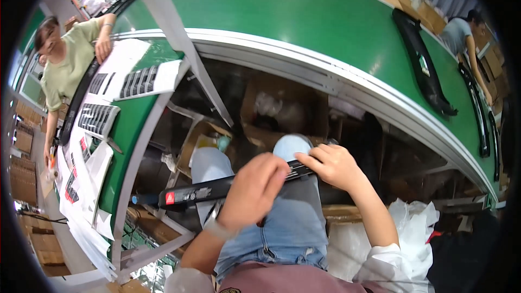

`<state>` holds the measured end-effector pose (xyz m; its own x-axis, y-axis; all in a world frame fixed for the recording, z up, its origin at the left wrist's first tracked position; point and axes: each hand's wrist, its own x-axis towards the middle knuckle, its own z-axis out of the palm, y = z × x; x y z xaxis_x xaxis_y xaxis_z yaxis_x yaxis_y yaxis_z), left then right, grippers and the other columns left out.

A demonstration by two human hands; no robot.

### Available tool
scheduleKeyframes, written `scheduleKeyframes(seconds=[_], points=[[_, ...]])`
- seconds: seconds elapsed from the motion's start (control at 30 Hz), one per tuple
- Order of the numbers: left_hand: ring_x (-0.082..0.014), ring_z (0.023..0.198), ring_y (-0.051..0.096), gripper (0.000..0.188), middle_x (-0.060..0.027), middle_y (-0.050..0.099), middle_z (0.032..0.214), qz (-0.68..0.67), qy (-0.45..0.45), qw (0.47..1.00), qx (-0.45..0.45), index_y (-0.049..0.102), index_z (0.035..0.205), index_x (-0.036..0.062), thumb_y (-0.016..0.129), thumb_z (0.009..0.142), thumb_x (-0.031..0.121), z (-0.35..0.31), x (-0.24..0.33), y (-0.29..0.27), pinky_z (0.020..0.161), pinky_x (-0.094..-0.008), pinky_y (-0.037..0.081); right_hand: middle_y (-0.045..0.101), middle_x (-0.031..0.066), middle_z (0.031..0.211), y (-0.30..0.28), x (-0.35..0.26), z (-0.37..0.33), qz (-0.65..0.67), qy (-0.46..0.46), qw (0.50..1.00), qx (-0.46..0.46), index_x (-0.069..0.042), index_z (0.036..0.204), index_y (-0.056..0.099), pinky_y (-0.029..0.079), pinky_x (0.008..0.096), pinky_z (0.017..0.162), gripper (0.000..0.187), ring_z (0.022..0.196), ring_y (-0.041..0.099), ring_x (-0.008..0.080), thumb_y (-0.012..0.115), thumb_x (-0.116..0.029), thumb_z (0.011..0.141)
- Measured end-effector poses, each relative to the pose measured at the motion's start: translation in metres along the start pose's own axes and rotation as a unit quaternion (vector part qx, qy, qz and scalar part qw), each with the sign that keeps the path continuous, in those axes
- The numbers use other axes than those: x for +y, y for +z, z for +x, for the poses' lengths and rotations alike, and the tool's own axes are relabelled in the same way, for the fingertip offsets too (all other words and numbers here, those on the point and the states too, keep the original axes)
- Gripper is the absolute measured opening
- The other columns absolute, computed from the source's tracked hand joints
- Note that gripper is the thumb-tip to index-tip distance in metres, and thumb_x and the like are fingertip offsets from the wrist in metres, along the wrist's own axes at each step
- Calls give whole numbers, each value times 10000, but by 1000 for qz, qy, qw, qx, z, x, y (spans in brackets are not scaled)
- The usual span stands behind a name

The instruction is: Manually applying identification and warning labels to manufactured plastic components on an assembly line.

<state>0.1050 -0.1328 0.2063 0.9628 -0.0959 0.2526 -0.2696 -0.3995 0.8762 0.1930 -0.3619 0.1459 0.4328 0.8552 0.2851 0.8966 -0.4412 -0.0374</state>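
Note:
Across my lap lies a long black plastic bar point(214, 189), slanting up to the right. A red sticker point(170, 198) and white print mark its left end, and a pale-lined label point(298, 170) shows between my hands. My left hand point(252, 187), slightly blurred, is closed over the middle of the bar with its fingertips by that label. Near the right end my right hand point(331, 165) grips the bar, thumb along its upper face. Under the hands are my jeans point(293, 214).
A green conveyor point(304, 16) with a metal rim point(282, 49) runs ahead, carrying several black parts point(423, 65). At left, label sheets point(144, 81) lie on a green table point(133, 130), where a co-worker point(73, 57) handles another bar. Cardboard boxes point(282, 92) sit beneath; a second co-worker point(461, 32) reaches in at right.

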Motion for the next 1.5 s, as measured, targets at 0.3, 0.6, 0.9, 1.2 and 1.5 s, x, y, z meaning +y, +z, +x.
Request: scheduleKeyframes(seconds=[0.3, 0.6, 0.9, 1.2, 1.5], points=[[-146, 688, 561, 177, -12, 606, 736, 114, 328, 905, 246, 583, 742, 53, 591, 901, 133, -69, 145, -91, 809, -280, 454, 531, 160, 1408, -134, 11, -86, 244, 436, 849, 171, 2, 1438, 439, 327, 352, 1109, 591, 1326, 475, 270, 594, 3, 867], [-218, 657, 684, 193, -101, 706, 766, 26, 411, 862, 296, 676, 746, -19, 630, 825, 151, -72, 120, -93, 665, -352, 534, 478, 43, 667, -45, 234, 132, 343, 509, 749, 250, -5, 725, 539, 368, 354, 545, 75, 620, 463, 160, 588, -57, 703], [-248, 681, 668, 159, -139, 683, 787, -99, 431, 895, 54, 681, 824, -68, 671, 814, 91, -53, 102, -125, 585, -335, 533, 499, 176, 1400, -58, 269, 175, -269, 397, 842, 248, -45, 1446, 361, 403, 571, 1017, 648, 1309, 471, 335, 556, -417, 953], [-227, 603, 527, 67, -124, 548, 731, -213, 273, 911, 226, 569, 775, 20, 509, 801, 6, -83, -2, -131, 539, -320, 456, 672, 167, 1062, -97, 215, -14, -259, 499, 826, 31, -36, 1057, 671, 528, 458, 857, 367, 1027, 646, 344, 717, -269, 778], [-243, 1199, 582, 551, -144, 583, 1298, -494, -30, 867, -56, 443, 1398, -23, 645, 901, 102, 19, -39, -3, 938, -330, 494, 586, 166, 792, -103, 77, 3, -152, 222, 927, 260, -18, 855, 559, 479, 464, 617, 225, 757, 603, 383, 728, -114, 742]])
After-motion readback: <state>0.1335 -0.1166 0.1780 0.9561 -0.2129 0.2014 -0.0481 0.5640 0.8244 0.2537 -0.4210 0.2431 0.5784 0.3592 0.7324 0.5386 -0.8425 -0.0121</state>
